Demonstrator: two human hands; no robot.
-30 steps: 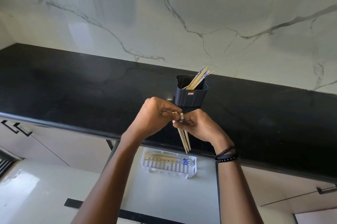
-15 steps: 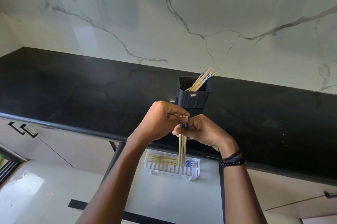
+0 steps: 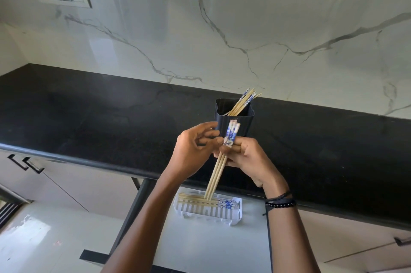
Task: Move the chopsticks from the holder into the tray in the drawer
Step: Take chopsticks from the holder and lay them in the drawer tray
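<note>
Chopsticks held over the drawer tray

My right hand (image 3: 249, 157) grips a bundle of chopsticks (image 3: 219, 168) near its blue patterned tops, thin tips slanting down-left toward the white tray (image 3: 236, 212); my left hand (image 3: 193, 150) touches it with loosely spread fingers. More lean in the black holder (image 3: 244, 121) on the table (image 3: 89, 117).

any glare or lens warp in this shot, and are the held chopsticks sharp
Head view: soft glare on the marble wall and the floor; wide-angle bending bows the counter edge; the held chopsticks in the right hand look fairly sharp, blue pattern readable.
</note>
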